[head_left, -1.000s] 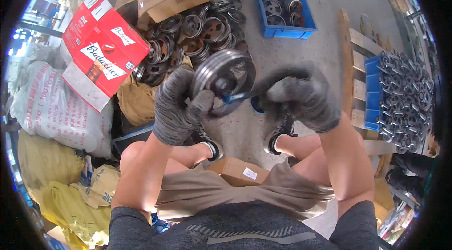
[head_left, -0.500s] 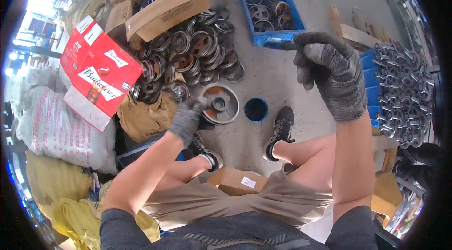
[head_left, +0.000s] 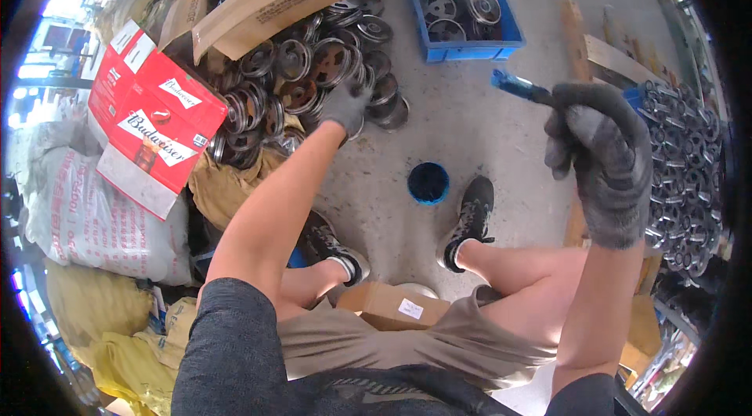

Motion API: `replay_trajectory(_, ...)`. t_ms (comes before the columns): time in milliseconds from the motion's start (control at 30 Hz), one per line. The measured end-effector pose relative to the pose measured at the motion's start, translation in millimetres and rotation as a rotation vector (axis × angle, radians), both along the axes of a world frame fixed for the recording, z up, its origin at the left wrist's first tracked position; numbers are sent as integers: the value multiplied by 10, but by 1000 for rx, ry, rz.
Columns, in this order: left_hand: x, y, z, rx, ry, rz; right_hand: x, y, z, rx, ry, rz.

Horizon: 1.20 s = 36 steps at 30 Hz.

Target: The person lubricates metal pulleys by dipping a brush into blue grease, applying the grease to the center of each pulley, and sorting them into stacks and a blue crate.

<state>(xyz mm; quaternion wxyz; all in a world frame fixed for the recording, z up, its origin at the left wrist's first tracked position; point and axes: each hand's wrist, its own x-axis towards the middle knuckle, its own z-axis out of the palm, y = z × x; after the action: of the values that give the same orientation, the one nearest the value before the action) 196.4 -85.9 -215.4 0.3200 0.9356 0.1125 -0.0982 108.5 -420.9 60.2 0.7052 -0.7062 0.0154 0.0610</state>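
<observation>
Metal pulley wheels (head_left: 313, 71), heavy, rigid, best gripped by the rim: left hand (head_left: 345, 103) reaches them, grip hidden; right hand (head_left: 599, 157) clenches a blue-tipped tool (head_left: 521, 88).

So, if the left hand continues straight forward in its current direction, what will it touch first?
Most likely the pile of metal wheels. The left hand is already at its near edge, fingers pointing into it; whether it touches yet is unclear. The cardboard box lies further behind.

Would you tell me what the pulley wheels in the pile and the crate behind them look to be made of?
Pulley wheels: apparently cast metal, dark grey with dull sheen and brownish patches, perhaps rust. Crate: likely moulded plastic, uniform bright blue with smooth walls. The gloved left hand reaches into the pile.
</observation>
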Motion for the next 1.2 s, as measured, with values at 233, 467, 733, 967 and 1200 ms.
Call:
replay_trajectory(233,434,305,-169,576,-104,-41,78,17,-16,-174,9,13)
replay_trajectory(467,635,501,-439,599,-51,-277,44,199,-15,-336,5,52)
replay_trajectory(733,343,1046,603,436,5,-242,-40,183,-161,-450,-182,205)
replay_trajectory(967,-1027,1086,2239,-611,-177,161,-49,352,-489,-544,-97,469)
replay_trajectory(1200,-1839,723,2603,-1217,-175,225,-397,616,-1791,-956,50,707)
